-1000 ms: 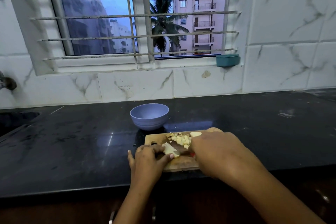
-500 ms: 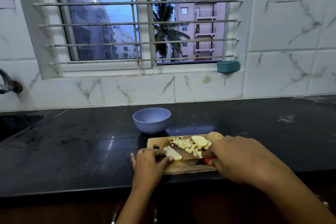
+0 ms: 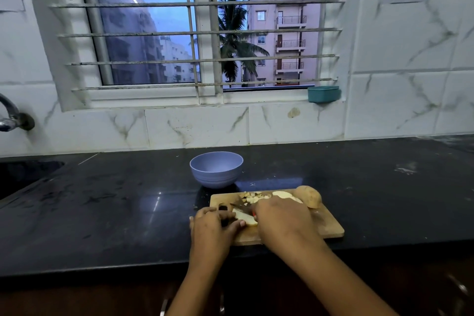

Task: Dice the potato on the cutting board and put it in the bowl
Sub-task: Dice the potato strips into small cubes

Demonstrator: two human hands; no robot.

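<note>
Left hand (image 3: 213, 227) palm down, fingers curled, fingertips (image 3: 240, 224) pinning a potato slice (image 3: 246, 220) | right hand (image 3: 282, 218) knuckles up, closed round a knife (image 3: 239, 207) | both bare forearms reach in from below.

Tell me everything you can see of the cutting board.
The cutting board is a pale wooden rectangle with rounded corners and a dark hole near its left end. It lies flat on the black counter near the front edge, just in front of the lavender bowl. Along its far edge sits diced potato, with a brown-skinned potato piece at the far right corner. The left hand holds a potato slab on its left part; the right hand, gripping a knife, covers the middle.
</note>
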